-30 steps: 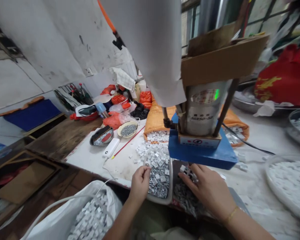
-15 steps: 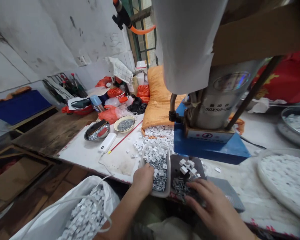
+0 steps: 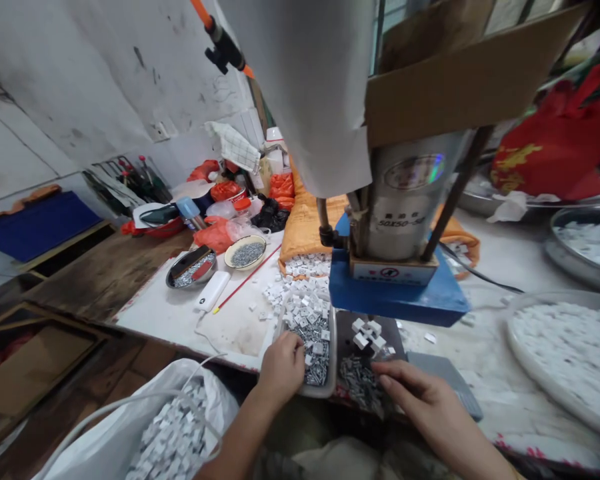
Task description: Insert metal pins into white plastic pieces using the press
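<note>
Left hand (image 3: 281,365) curled in tray (image 3: 325,390), contents unclear. Right hand (image 3: 423,403) flat, empty, beside screws (image 3: 359,383): tiny, stiff, slippery; pinch sideways.

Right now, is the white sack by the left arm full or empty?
Partly full: the white sack gapes open, small white pieces heaped inside.

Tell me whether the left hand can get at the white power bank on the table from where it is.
Probably yes. The left hand rests at the small tray of screws, and the white power bank lies up and to its left across bare tabletop, only its thin cable between.
</note>
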Tool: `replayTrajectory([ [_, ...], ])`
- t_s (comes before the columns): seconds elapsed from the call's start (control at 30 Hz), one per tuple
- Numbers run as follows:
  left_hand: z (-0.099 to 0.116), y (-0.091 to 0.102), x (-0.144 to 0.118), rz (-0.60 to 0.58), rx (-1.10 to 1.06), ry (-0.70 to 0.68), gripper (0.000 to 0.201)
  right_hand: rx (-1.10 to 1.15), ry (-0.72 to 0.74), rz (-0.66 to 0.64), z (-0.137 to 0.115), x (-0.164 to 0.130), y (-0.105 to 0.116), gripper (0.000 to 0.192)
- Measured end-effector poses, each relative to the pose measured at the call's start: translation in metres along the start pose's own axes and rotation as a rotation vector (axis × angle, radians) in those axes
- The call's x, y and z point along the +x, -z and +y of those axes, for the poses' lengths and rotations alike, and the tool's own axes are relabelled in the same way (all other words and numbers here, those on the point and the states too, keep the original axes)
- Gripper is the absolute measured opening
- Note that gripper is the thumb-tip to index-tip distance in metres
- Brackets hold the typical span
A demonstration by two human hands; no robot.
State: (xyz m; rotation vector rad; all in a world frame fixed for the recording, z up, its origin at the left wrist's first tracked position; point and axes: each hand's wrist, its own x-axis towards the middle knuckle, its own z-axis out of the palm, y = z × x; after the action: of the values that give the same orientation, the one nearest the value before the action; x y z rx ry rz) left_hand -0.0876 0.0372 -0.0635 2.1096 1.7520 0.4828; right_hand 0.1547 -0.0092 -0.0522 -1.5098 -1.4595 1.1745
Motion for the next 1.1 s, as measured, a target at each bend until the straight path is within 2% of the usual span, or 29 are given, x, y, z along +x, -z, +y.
replayTrajectory([
  [0.1, 0.012, 0.000, -0.004, 0.046, -0.147, 0.031, 0.013, 0.182, -0.172, 0.029, 0.001, 0.000, 0.001, 0.032],
  [0.17, 0.027, -0.001, -0.009, 0.053, -0.375, 0.036, 0.010, 0.307, -0.221, 0.003, -0.001, -0.001, 0.000, 0.031],
  [0.2, 0.036, -0.001, -0.011, 0.047, -0.525, 0.019, 0.010, 0.375, -0.238, -0.018, -0.002, -0.001, -0.001, 0.030],
  [0.27, 0.056, -0.001, -0.016, 0.029, -0.627, -0.059, 0.013, 0.505, -0.273, -0.063, -0.004, -0.002, -0.004, 0.028],
  [0.37, 0.080, 0.001, -0.020, 0.015, -0.589, -0.178, 0.014, 0.618, -0.298, -0.090, -0.005, -0.003, -0.008, 0.026],
  [0.47, 0.089, 0.001, -0.021, -0.006, -0.518, -0.263, 0.012, 0.616, -0.280, -0.089, -0.002, -0.003, -0.009, 0.026],
  [0.57, 0.090, -0.001, -0.019, -0.009, -0.494, -0.270, 0.009, 0.562, -0.262, -0.082, -0.003, -0.004, -0.007, 0.028],
  [0.77, 0.087, -0.005, -0.019, -0.085, -0.514, -0.135, 0.009, 0.363, -0.207, 0.034, -0.020, -0.004, 0.001, 0.027],
  [0.9, 0.087, -0.003, -0.021, -0.058, -0.422, -0.223, 0.013, 0.380, -0.218, 0.086, -0.023, -0.003, 0.001, 0.030],
  [1.1, 0.090, -0.002, -0.021, -0.017, -0.297, -0.374, 0.014, 0.479, -0.251, 0.016, -0.016, -0.005, -0.002, 0.030],
])
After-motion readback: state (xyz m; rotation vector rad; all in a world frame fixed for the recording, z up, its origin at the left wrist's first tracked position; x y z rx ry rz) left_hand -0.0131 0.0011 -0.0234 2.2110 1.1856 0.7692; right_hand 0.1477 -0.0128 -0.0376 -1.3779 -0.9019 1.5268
